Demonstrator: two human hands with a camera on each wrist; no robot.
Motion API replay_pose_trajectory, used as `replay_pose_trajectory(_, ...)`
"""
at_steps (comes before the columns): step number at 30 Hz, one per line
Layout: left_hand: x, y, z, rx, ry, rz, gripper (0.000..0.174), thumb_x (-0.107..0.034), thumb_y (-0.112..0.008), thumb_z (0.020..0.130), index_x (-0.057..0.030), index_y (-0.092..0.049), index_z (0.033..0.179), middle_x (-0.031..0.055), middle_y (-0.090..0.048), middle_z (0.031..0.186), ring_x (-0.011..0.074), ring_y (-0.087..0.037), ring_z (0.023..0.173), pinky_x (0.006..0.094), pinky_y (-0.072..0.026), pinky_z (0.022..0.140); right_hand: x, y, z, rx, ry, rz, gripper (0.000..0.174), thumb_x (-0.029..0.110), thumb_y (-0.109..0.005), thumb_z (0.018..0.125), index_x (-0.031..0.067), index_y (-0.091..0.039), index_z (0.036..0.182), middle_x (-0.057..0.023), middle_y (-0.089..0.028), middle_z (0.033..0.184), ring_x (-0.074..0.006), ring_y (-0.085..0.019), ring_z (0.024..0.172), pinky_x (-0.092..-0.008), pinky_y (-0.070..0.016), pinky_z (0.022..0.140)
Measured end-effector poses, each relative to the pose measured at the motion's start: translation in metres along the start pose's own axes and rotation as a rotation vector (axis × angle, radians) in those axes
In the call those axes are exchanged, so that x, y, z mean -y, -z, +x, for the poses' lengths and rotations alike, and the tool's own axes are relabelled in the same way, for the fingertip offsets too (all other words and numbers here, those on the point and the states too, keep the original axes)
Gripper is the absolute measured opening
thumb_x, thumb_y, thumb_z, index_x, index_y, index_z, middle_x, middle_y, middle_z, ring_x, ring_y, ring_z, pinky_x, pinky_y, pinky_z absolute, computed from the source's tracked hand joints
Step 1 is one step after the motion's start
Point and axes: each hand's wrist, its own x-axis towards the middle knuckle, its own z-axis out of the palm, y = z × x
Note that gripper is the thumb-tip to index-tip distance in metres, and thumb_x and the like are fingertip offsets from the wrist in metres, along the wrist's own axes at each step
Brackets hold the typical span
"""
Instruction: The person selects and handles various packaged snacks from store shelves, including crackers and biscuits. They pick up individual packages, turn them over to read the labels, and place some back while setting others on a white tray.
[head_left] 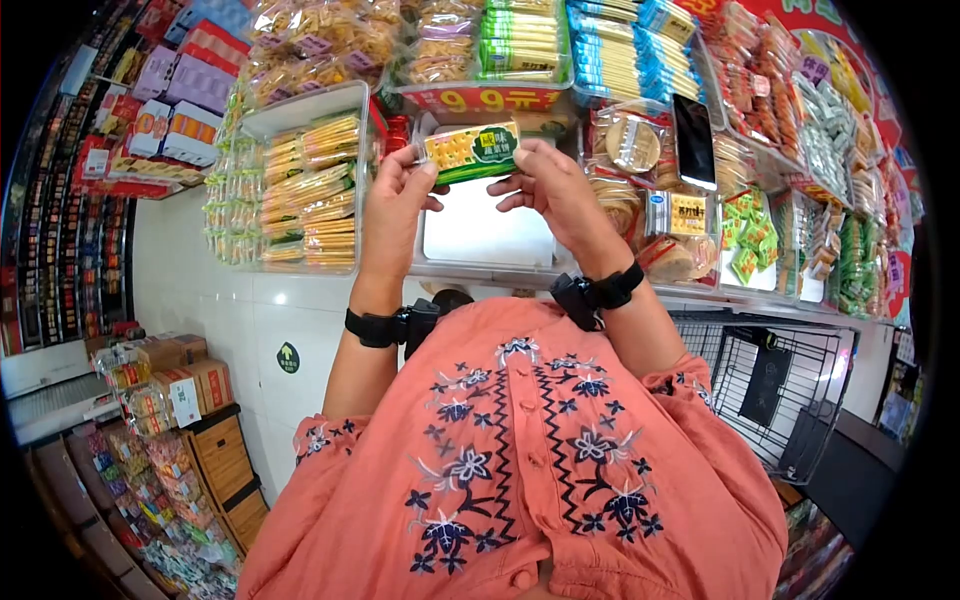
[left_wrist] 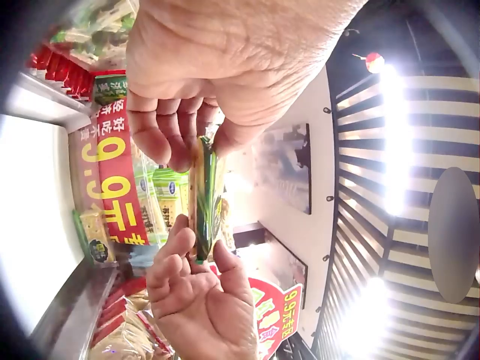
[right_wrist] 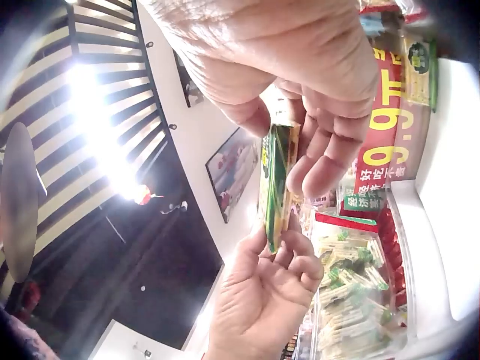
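Note:
A green and yellow packet of crackers (head_left: 468, 150) is stretched level between both hands, its printed front facing up in the head view. My left hand (head_left: 393, 200) pinches the left end between thumb and fingers. At the opposite end, my right hand (head_left: 562, 195) pinches the wrapper, its lower fingers curled loosely beneath. Both wrist views show the packet (left_wrist: 204, 199) edge-on, with its green side (right_wrist: 279, 184) showing. Below the hands lies a clear-walled bin with a bright white bottom (head_left: 485, 235). Another cracker packet (left_wrist: 95, 234) leans at that bin's back wall.
Left of the bin stands a tray of stick-shaped snacks (head_left: 315, 190). To its right are packs of round biscuits (head_left: 632, 145) and a dark phone (head_left: 694, 142) lying on them. A red price strip (head_left: 490, 99) runs behind. A wire cart (head_left: 770, 380) stands at the right.

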Motion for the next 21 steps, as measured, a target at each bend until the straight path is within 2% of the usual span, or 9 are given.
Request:
replay_pose_trajectory(9, 0.005, -0.003, 0.006, 0.029, 0.032, 0.000, 0.044, -0.021, -0.061, 0.100, 0.0054, -0.052, 0.134, 0.0088, -0.066, 0.110, 0.0141, -0.066, 0.090, 0.0242, -0.0520, 0.069, 0.004, 0.007, -0.002, -0.037, 0.007, -0.017, 0.020, 0.020, -0.058, 0.101, 0.0062, -0.055, 0.115, -0.0059, -0.065, 0.100, -0.0220, -0.073, 0.090, -0.0318, -0.0599, 0.073)
replay_pose_trajectory(12, 0.001, -0.006, 0.008, 0.024, 0.080, -0.015, 0.039, -0.020, -0.058, 0.101, 0.0017, -0.053, 0.133, 0.0069, -0.067, 0.109, 0.0146, -0.065, 0.089, 0.0257, -0.0512, 0.069, 0.005, 0.008, -0.003, -0.044, -0.005, -0.027, 0.019, 0.020, -0.059, 0.101, 0.0068, -0.055, 0.113, -0.0042, -0.064, 0.098, -0.0217, -0.073, 0.090, -0.0314, -0.0598, 0.072)
replay_pose_trajectory(14, -0.002, -0.006, 0.009, 0.036, 0.115, -0.035, 0.040, -0.024, -0.060, 0.100, 0.0026, -0.054, 0.131, 0.0070, -0.066, 0.109, 0.0152, -0.065, 0.089, 0.0254, -0.0511, 0.068, 0.005, 0.010, -0.003, -0.047, -0.014, -0.042, 0.018, 0.020, -0.059, 0.100, 0.0072, -0.055, 0.112, -0.0032, -0.063, 0.096, -0.0213, -0.072, 0.090, -0.0310, -0.0596, 0.072)
replay_pose_trajectory(21, -0.001, -0.004, 0.016, 0.077, 0.149, -0.045, 0.039, -0.027, -0.062, 0.100, 0.0017, -0.056, 0.126, 0.0063, -0.066, 0.109, 0.0150, -0.064, 0.088, 0.0258, -0.0502, 0.067, 0.005, 0.014, 0.000, -0.053, -0.017, -0.052, 0.018, 0.020, -0.060, 0.101, 0.0064, -0.057, 0.112, -0.0032, -0.064, 0.097, -0.0173, -0.072, 0.087, -0.0277, -0.0586, 0.068)
